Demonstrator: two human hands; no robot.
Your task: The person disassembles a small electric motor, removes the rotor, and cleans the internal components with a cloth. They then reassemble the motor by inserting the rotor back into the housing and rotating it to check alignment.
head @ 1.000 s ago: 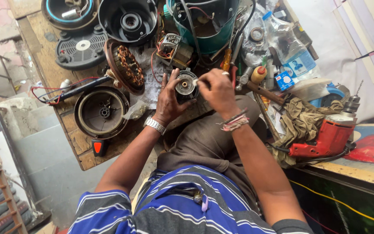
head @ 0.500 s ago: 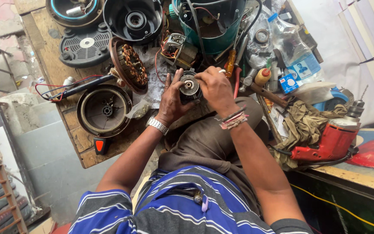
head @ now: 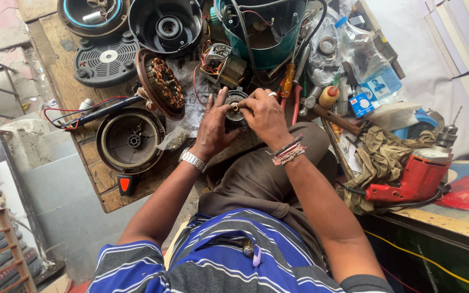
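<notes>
Left hand (head: 213, 127) and right hand (head: 264, 115) both clasped around small round motor part (head: 235, 100) between them.

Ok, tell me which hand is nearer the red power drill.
Right. The right hand is on the small motor, on the red power drill's side; the left hand grips the motor's far side.

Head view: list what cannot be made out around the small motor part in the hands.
- Small motor part: its sides and underside are covered by the left hand and right hand.
- Right hand's fingers: the tips hide the shaft end, so the grip there is unclear.
- Teal housing: cut off by the top edge.
- Red drill: its cord runs under the rag.
</notes>
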